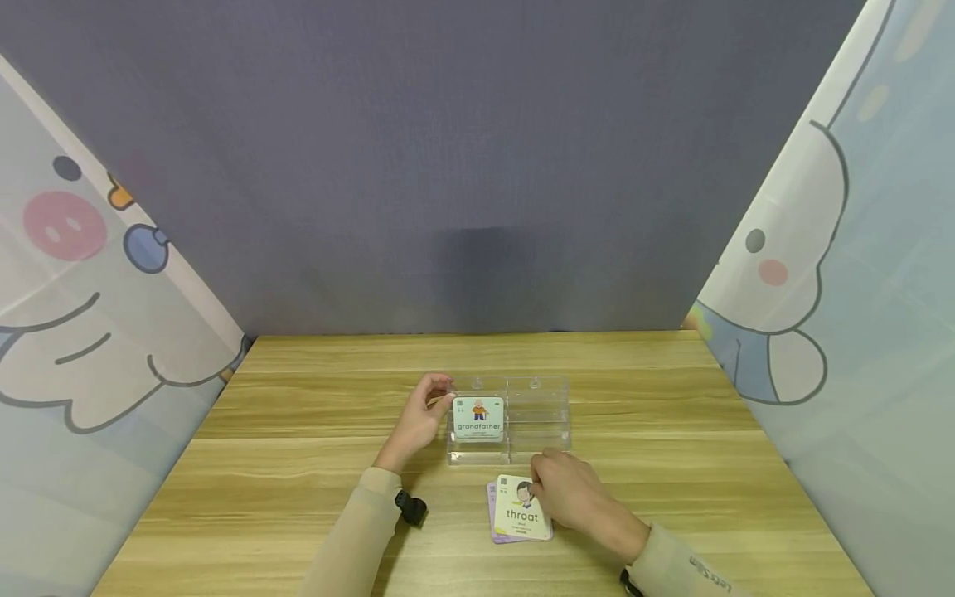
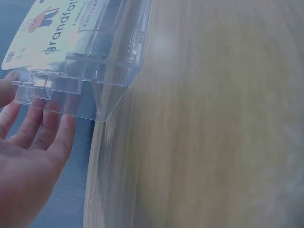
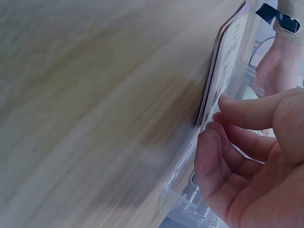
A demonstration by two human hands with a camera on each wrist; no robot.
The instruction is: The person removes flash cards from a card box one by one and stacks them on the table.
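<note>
A clear plastic box (image 1: 538, 431) with dividers lies on the table, and a "grandfather" card (image 1: 478, 423) with a drawing of a figure sits in its left half. At the box's left side, my left hand (image 1: 419, 419) holds the edge; in the left wrist view its fingers (image 2: 61, 137) lie against the clear wall. My right hand (image 1: 570, 491) pinches the upper right corner of a "throat" card (image 1: 521, 518), in front of the box. Beneath that card lies a purple-edged card (image 1: 492, 507), mostly covered. Fingertips hide part of the throat card's picture.
A wooden table (image 1: 298, 414) carries everything. Behind it hangs a dark grey-blue curtain (image 1: 477, 166). Panels with cartoon animals stand at the left (image 1: 75, 332) and right (image 1: 858, 332). The box's small tabs (image 1: 535, 383) are along its far edge.
</note>
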